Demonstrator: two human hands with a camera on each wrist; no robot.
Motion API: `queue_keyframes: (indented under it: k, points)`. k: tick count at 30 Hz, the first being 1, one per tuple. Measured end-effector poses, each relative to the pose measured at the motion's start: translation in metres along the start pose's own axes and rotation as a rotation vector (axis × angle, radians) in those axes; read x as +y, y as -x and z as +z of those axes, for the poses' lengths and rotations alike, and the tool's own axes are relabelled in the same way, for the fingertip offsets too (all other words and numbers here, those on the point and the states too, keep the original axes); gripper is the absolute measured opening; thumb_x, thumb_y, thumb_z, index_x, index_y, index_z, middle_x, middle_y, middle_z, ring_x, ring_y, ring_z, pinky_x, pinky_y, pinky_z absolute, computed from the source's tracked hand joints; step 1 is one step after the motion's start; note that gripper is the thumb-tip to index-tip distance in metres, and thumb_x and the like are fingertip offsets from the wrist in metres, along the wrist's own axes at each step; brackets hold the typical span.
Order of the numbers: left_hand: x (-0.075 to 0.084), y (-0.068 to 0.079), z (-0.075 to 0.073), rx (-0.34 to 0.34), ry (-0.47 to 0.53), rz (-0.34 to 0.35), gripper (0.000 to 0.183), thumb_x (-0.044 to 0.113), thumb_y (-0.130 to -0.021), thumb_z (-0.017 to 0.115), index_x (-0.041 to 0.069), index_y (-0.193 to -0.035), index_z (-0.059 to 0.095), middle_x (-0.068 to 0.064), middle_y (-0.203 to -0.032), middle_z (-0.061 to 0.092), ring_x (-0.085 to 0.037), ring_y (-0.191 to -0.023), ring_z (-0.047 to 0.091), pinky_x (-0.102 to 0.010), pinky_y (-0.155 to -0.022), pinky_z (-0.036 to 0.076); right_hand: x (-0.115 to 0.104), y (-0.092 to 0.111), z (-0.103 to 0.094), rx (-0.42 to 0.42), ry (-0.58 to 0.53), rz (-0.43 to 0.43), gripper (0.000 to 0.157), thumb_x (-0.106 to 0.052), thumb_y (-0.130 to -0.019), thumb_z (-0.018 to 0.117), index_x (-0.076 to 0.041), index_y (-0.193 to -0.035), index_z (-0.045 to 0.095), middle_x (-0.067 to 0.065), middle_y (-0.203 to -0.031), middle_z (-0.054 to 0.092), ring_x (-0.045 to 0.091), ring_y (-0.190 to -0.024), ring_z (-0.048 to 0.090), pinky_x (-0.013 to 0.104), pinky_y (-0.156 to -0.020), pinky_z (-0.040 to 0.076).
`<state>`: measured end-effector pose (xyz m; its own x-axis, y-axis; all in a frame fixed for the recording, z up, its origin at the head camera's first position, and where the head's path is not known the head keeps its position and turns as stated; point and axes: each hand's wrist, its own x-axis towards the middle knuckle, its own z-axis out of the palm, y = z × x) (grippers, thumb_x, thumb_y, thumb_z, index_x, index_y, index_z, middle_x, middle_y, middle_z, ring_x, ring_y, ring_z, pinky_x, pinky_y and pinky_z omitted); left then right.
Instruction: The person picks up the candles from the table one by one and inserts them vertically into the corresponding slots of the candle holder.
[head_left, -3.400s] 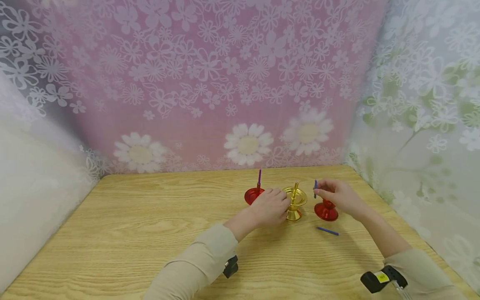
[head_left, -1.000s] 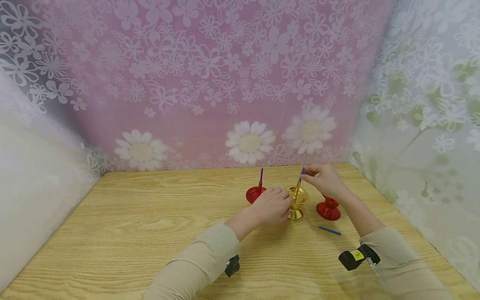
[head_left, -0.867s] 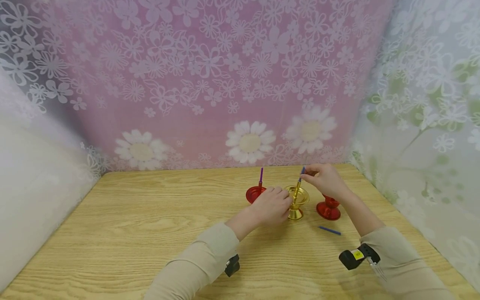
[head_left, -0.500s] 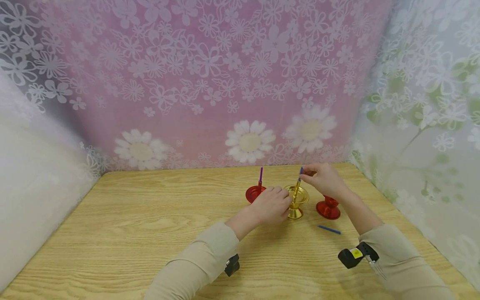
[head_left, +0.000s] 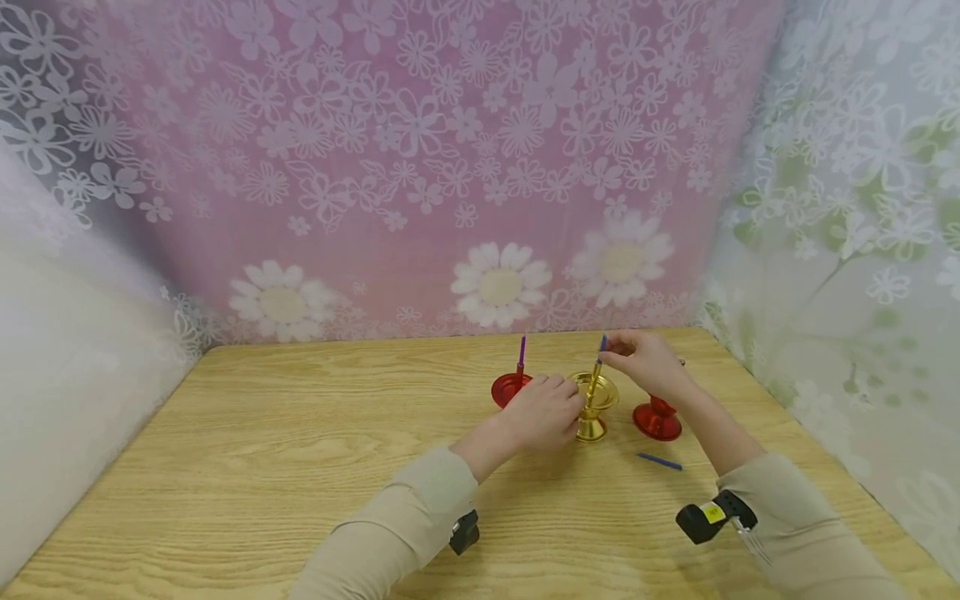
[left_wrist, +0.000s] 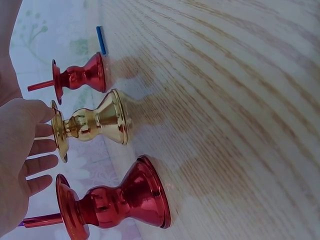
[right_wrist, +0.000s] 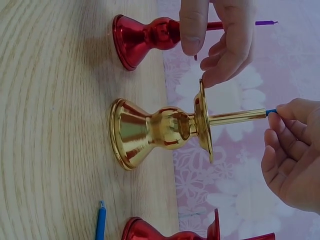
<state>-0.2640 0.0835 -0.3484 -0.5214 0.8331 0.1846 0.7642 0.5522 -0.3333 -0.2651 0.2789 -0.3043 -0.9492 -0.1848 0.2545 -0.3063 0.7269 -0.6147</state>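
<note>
My right hand (head_left: 648, 362) pinches a blue candle (right_wrist: 271, 111) between thumb and finger. The candle's lower end stands at the top of the gold candlestick's (right_wrist: 172, 127) tube, slightly tilted. On the dish's left side is my left hand (head_left: 542, 412), one fingertip touching the rim in the right wrist view, the thumb apart from it, the fingers relaxed. Left of it stands a red candlestick (left_wrist: 117, 200) bearing a purple candle (head_left: 522, 350). Another red candlestick (left_wrist: 82, 77), its tube bare, stands right, partly behind my right wrist in the head view.
A second blue candle (head_left: 659, 461) lies on the wooden table (head_left: 300, 467), in front of the right red candlestick. Flowered cloth walls (head_left: 390, 167) enclose the table at the back and sides.
Since the oldest frame, my right hand has moved left with the blue candle, from beside the right red candlestick to the gold tube's top. Over the last second hardly anything moves.
</note>
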Motion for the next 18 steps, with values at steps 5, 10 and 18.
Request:
queue_keyframes:
  k: [5, 10, 18]
  points:
    - [0.001, -0.002, -0.001, 0.008, -0.012, -0.002, 0.022, 0.035, -0.094, 0.049, 0.019, -0.105, 0.06, 0.004, -0.101, 0.054, -0.013, -0.091, 0.05, -0.025, -0.077, 0.039, 0.004, 0.005, -0.003, -0.009, -0.022, 0.033, 0.027, -0.02, -0.093, 0.058, 0.002, -0.109, 0.061, 0.013, -0.098, 0.064, 0.029, -0.096, 0.058, 0.043, -0.08, 0.046]
    - [0.005, -0.003, -0.001, 0.052, -0.045, -0.008, 0.022, 0.035, -0.095, 0.048, 0.019, -0.102, 0.062, 0.005, -0.1, 0.056, -0.012, -0.092, 0.051, -0.024, -0.077, 0.038, 0.006, 0.016, -0.011, -0.009, -0.003, 0.036, 0.027, -0.021, -0.094, 0.057, 0.002, -0.107, 0.06, 0.014, -0.099, 0.064, 0.026, -0.09, 0.058, 0.036, -0.072, 0.045]
    - [0.017, -0.011, -0.003, 0.217, -0.052, 0.018, 0.021, 0.036, -0.093, 0.051, 0.019, -0.084, 0.061, 0.007, -0.084, 0.059, -0.011, -0.078, 0.053, -0.022, -0.064, 0.036, 0.014, 0.041, -0.025, 0.0, 0.043, 0.042, 0.025, -0.021, -0.093, 0.059, 0.001, -0.104, 0.061, 0.014, -0.095, 0.065, 0.022, -0.082, 0.059, 0.032, -0.066, 0.047]
